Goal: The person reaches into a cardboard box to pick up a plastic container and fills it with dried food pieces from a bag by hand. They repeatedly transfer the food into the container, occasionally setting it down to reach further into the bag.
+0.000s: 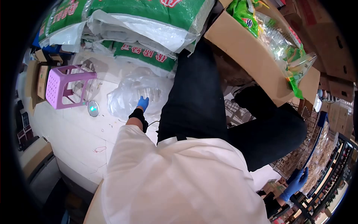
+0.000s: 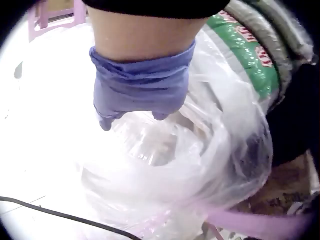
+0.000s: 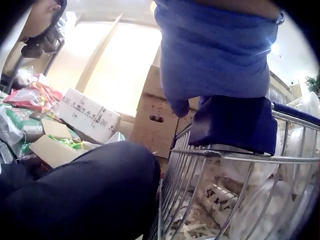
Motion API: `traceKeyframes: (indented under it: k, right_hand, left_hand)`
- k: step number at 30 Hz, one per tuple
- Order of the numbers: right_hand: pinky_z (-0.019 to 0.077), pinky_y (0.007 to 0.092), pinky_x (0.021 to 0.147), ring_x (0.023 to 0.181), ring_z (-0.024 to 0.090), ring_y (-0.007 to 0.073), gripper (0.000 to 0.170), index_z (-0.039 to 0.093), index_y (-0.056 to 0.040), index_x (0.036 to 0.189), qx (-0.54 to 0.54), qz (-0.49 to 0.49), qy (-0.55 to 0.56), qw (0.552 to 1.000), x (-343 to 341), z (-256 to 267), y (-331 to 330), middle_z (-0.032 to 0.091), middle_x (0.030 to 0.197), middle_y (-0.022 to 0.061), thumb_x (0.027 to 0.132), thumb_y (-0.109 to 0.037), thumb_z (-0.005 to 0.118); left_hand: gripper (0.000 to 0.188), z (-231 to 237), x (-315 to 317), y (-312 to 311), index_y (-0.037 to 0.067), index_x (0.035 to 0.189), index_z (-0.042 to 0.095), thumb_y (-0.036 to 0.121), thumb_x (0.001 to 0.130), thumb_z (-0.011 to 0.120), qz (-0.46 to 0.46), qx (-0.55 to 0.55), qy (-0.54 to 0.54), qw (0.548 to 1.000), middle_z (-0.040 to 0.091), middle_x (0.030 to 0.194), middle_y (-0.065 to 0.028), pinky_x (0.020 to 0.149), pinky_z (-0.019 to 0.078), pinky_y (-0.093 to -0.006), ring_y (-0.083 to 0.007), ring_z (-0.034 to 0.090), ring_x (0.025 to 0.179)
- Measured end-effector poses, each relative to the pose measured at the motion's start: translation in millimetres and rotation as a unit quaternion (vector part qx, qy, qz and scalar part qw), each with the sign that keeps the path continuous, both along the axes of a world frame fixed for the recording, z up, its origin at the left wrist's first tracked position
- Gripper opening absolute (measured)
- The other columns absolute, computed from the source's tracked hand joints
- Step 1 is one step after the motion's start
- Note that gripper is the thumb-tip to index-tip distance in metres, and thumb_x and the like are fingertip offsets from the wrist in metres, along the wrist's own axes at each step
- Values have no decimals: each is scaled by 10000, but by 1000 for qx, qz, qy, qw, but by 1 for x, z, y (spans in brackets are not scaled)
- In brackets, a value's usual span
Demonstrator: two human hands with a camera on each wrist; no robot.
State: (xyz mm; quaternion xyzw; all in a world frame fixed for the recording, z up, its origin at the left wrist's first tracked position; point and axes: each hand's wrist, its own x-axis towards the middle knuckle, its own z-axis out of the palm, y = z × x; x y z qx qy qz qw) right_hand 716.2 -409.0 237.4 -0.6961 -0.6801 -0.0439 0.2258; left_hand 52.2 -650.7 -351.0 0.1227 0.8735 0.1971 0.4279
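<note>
My left hand (image 1: 143,103), in a blue glove, reaches down to a large clear plastic bag (image 1: 121,98) on the floor. Its thumb and fingers stand apart in the head view. Under the fingertips, through the bag's film, show clear ribbed plastic pieces (image 2: 152,145). In the left wrist view the gloved hand (image 2: 142,90) hides most of its own fingers. Out to the right, my other gloved hand (image 1: 296,184) rests by the dark blue rim piece (image 3: 235,125) of a wire shopping cart (image 3: 220,154), its fingers extended in the head view.
Green and white sacks (image 1: 145,22) are stacked ahead. A cardboard box (image 1: 246,56) of green packets stands near my knees. On the left, a purple stool (image 1: 56,87) lies on its side by a round lit disc (image 1: 93,108). Clear bags (image 3: 270,210) fill the cart.
</note>
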Motion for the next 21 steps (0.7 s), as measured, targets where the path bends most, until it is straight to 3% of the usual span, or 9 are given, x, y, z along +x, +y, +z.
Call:
traceKeyframes:
  k: [3,4,7,9,10,14,17,19,21]
  right_hand:
    - [443,271,930,1074,547,161,408,531,22,1259,-7,-26,20,999,0,-1,0,576,1233,107,957,-251,565]
    - [434,293,958,1107,550,193,376,547,22,1245,-5,-30,8,1000,1,1,1,578,1240,122,952,-214,572]
    - [436,297,957,1092,557,195,376,550,17,1245,-6,-45,32,998,-1,0,4,583,1232,116,954,-221,570]
    - [441,296,949,1081,562,196,376,555,12,1242,-3,-49,23,999,-4,0,5,586,1228,114,953,-228,571]
    - [445,295,941,1070,567,198,377,559,7,1239,1,-54,15,998,-4,0,5,588,1223,113,951,-235,573]
    - [451,294,928,1058,572,201,377,570,0,1230,12,-52,-49,997,-11,1,5,595,1211,113,947,-249,579]
    - [452,296,926,1056,573,204,379,575,-3,1225,14,-52,-38,998,-7,0,5,599,1202,117,943,-256,584]
    - [447,297,933,1058,574,205,369,574,2,1224,17,-46,-50,998,-6,0,5,601,1199,117,943,-238,586]
    - [443,300,938,1061,573,208,361,575,6,1220,19,-31,-27,999,4,-3,7,602,1198,118,941,-223,588]
  left_hand:
    - [752,-30,-16,-23,-159,1329,339,420,874,496,70,-25,60,995,439,1305,-364,1047,358,-429,-451,443,1228]
    - [763,-34,-15,-32,-157,1306,371,458,873,497,12,-85,173,981,456,1286,-360,1030,374,-446,-453,459,1208]
    - [745,64,-29,-19,-109,1385,285,419,893,470,92,-141,94,981,379,1370,-342,1064,341,-432,-417,405,1275]
    - [707,42,-35,-41,-87,1394,298,379,891,471,164,-78,284,942,406,1376,-301,1059,354,-424,-391,422,1273]
    - [697,47,-42,-43,-76,1396,306,360,883,488,200,-83,282,935,425,1365,-293,1054,365,-420,-394,435,1263]
    - [595,52,-63,-60,-44,1277,496,363,845,530,168,-82,307,933,549,1241,-268,978,432,-426,-390,539,1150]
    - [419,106,-70,-43,-5,1022,643,355,841,531,142,-167,213,952,633,1063,-243,813,484,-457,-394,623,943]
    - [441,130,-65,-39,-24,762,659,398,822,547,81,-119,322,936,667,809,-222,678,492,-486,-400,645,733]
    - [366,130,-67,-52,0,856,634,360,788,629,34,-120,307,943,662,889,-208,698,482,-461,-373,635,838]
